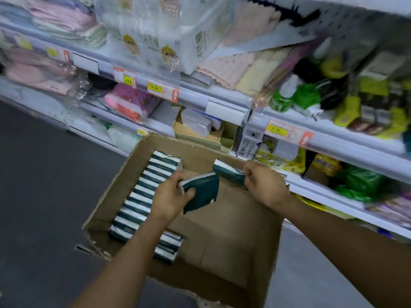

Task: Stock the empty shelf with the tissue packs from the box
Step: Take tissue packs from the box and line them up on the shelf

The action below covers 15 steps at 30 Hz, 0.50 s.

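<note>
The left hand (pixel 171 196) grips a dark green tissue pack (pixel 201 193), fingers curled over its upper edge and thumb against its face; the pack is tilted, lifted clear of the box floor. The right hand (pixel 264 184) pinches a second green pack (pixel 229 172) by its near end, fingers curled round it. The two packs meet between the hands, above the middle of the cardboard box (pixel 262 252).

Along the left wall of the box, a row of remaining packs (pixel 146 203) stands on edge, showing green and white stripes. The right half of the box floor is bare cardboard.

Behind the box runs the shelving (pixel 224 107). A small tan tray (pixel 195 132) holding pale packs sits on a lower shelf just beyond the box's far rim. Folded towels (pixel 233 67) lie on the shelf above. Yellow price tags (pixel 155 87) are fixed to the shelf rails.
</note>
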{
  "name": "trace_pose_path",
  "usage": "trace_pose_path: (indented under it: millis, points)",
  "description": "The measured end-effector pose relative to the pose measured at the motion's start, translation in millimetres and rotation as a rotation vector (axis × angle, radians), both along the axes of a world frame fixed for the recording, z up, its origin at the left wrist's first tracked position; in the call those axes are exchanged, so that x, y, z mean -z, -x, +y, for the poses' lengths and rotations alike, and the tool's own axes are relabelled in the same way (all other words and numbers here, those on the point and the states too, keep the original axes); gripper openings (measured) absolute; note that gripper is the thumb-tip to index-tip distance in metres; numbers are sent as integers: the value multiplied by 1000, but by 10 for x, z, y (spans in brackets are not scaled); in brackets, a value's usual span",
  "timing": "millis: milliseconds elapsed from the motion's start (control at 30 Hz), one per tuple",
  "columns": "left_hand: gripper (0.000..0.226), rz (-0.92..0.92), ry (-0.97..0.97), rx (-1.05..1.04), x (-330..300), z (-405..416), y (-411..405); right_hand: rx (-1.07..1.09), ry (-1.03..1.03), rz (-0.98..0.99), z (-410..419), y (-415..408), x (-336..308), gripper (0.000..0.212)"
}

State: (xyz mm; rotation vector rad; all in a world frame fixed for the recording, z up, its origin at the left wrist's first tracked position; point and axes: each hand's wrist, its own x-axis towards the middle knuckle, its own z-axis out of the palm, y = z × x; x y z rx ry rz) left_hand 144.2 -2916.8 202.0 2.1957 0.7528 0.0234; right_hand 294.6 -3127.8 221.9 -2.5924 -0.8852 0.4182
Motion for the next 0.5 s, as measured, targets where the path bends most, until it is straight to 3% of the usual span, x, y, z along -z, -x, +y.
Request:
trace_pose_path:
  millis: [167, 500]
  points:
    - [13, -249, 215, -174, -758, -799, 25, 117, -172, -10, -911, 65, -595, 11]
    - [14, -452, 299, -17, -2015, -2717, -164, 281, -437, -96, -3158, 283, -2009, 12]
